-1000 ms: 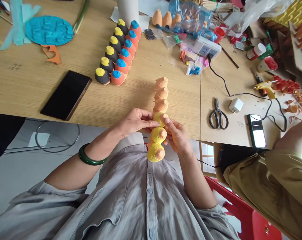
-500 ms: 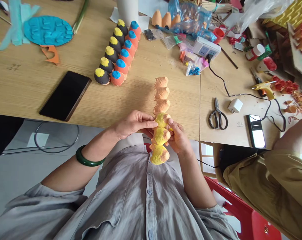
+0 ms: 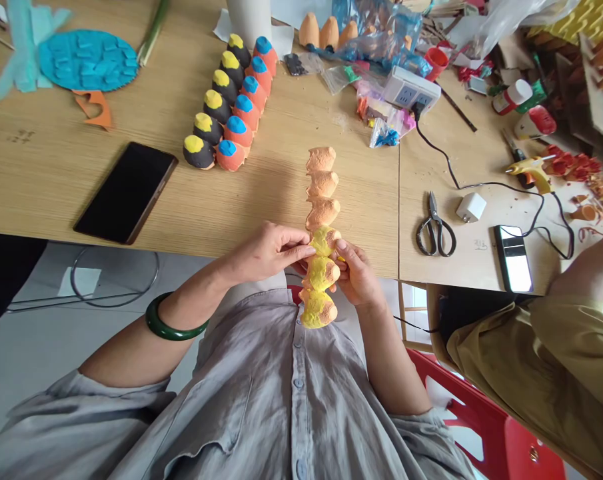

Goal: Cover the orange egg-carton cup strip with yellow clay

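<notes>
A strip of egg-carton cups point(image 3: 322, 212) is held lengthwise in front of my body, past the table's front edge. Its far cups are bare orange; the nearer ones carry a yellow coating that leaves their tips orange. My left hand point(image 3: 271, 252) presses thumb and forefinger against the left side of a yellow cup. On the other side my right hand point(image 3: 357, 272) grips the strip, thumb on the same cup, with a small yellow bit showing by its fingers. Some fingers of both hands are hidden behind the strip.
Two joined rows of painted cups point(image 3: 226, 100) stand ahead on the table. A dark phone point(image 3: 126, 192) lies left; scissors point(image 3: 434, 227), a white charger point(image 3: 471, 207) and a glue gun point(image 3: 531, 172) lie right. A co-worker's arm point(image 3: 586, 267) rests at the right edge.
My left hand's fingers have shifted slightly on the yellow cup. The strip stays in nearly the same place, while the table scene has moved a little left in view.
</notes>
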Motion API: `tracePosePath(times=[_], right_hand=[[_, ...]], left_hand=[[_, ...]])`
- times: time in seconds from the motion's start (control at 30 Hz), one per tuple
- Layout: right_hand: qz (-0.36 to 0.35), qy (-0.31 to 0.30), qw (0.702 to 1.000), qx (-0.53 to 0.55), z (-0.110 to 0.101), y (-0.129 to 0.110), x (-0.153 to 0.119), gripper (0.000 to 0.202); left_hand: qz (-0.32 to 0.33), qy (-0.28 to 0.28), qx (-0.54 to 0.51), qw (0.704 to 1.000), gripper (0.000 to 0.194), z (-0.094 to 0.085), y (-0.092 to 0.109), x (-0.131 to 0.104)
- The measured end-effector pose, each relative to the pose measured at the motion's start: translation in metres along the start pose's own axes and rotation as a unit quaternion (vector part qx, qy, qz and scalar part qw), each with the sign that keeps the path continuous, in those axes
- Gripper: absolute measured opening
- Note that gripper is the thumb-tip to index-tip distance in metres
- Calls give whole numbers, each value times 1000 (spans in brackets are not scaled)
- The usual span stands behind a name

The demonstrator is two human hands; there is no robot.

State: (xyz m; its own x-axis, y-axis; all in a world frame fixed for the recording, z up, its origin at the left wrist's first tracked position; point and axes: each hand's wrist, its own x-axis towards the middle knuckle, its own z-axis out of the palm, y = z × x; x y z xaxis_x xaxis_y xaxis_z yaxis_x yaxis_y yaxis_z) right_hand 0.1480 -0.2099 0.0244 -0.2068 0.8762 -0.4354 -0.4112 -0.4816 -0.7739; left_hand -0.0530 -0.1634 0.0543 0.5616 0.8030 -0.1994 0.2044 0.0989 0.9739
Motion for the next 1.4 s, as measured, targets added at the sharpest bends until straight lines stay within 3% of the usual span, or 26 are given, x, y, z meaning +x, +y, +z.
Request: tracePosePath(times=[0.2, 0.33, 0.43, 0.53, 0.8, 1.1, 1.4], right_hand=[[-2, -1, 1000, -5, -4, -1, -1, 54], [1, -16, 1000, -1, -1, -4, -4, 53], [2, -23, 1000, -1, -1, -3, -5, 51], [6, -26, 1000, 5, -2, -2, -5, 50], [6, -24, 1000, 0, -1, -14, -12, 52], [11, -7, 999, -29, 2, -18, -17, 52], [6, 10, 996, -84, 9, -18, -20, 52]], left_hand=[[-41, -97, -177, 979, 31, -2, 2, -1], [-80, -54, -231, 968, 38, 1, -1, 1], [-87, 12, -230, 969, 42, 8, -4, 3], [-70, 38, -220, 972, 40, 14, -5, 3], [-68, -33, -200, 977, 33, 8, 1, 1], [-92, -4, -196, 976, 32, 10, 4, 7], [-129, -20, -204, 970, 38, 9, 2, 7]])
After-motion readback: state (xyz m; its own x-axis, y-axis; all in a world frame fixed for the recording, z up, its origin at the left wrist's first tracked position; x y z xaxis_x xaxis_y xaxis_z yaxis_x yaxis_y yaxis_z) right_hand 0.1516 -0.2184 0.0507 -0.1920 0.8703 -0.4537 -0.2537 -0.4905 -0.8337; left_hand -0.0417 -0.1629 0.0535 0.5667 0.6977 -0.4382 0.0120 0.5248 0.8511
